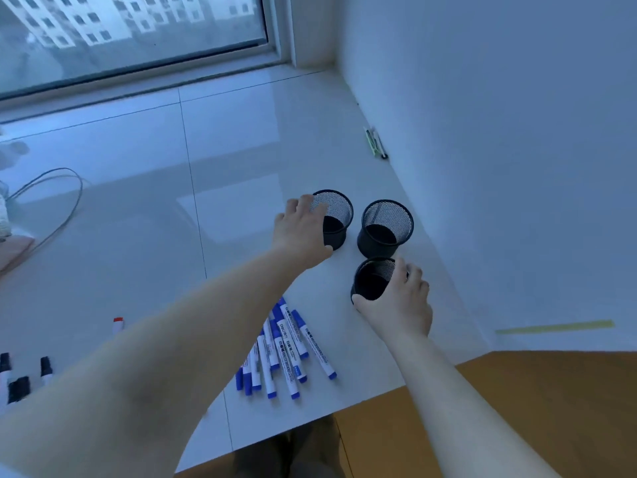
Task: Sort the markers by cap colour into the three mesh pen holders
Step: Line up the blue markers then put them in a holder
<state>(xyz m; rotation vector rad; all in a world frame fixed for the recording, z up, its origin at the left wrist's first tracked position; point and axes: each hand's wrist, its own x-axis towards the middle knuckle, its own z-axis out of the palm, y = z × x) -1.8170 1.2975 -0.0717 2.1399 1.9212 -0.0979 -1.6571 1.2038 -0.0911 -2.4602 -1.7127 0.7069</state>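
Left hand (303, 232) cupped around far-left mesh holder (336, 219); right hand (401, 301) grasping near holder (370, 279); third holder (384, 227) untouched; blue-capped markers (279, 350) on floor (138, 215).

The blue-capped markers (282, 350), lower centre of the frame, carry printed barrel labels. One label reads "deli"; several others read "WHITEBOARD". The remaining smaller print on the barrels is too small to read.
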